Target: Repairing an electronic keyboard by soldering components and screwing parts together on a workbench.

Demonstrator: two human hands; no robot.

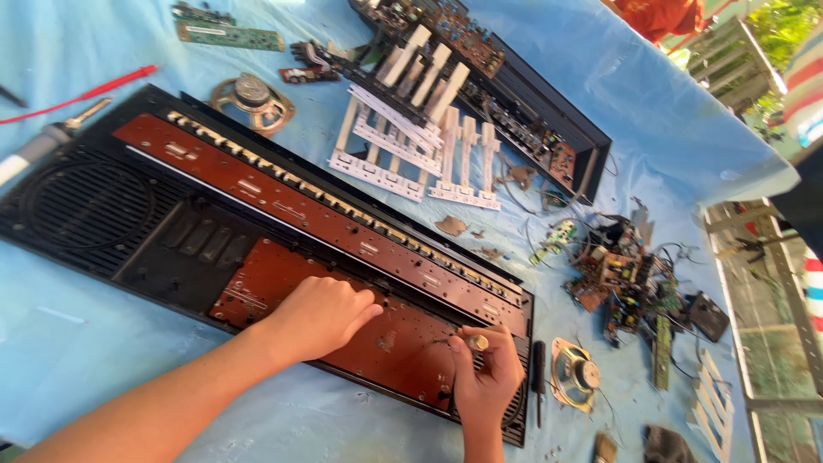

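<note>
I see my left hand point(321, 315) loosely curled, knuckles up, resting on the brown circuit board point(283, 283) inside the black keyboard case point(94, 214). My right hand point(486, 377) is closed on a small screwdriver point(474, 342), tip down on that board just right of the left hand. The case's long axis runs diagonally from far left toward my right hand; both forearms reach in from below
</note>
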